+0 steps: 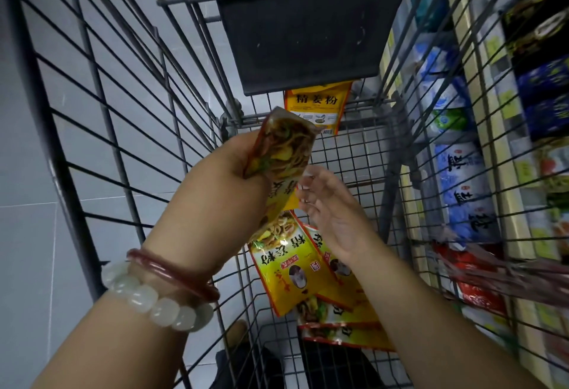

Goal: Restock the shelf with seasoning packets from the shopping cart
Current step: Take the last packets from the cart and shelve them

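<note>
Since plenty of packets are left, this restock looks far from finished. Centre-left, the left hand [228,166] grips a seasoning packet [284,148] held up inside the shopping cart [101,117]. Just right, the right hand [332,213] hangs open, fingers spread, holding nothing. More loose packets [289,271] lie lower centre; the shelf [480,148] fills the right edge.

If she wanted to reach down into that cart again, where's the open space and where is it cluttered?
Bare wire floor shows between the lone yellow packet at the far end and the right hand. The near end is crowded: overlapping yellow packets cover the floor under both arms. The left hand grips a packet stack above it.
</note>
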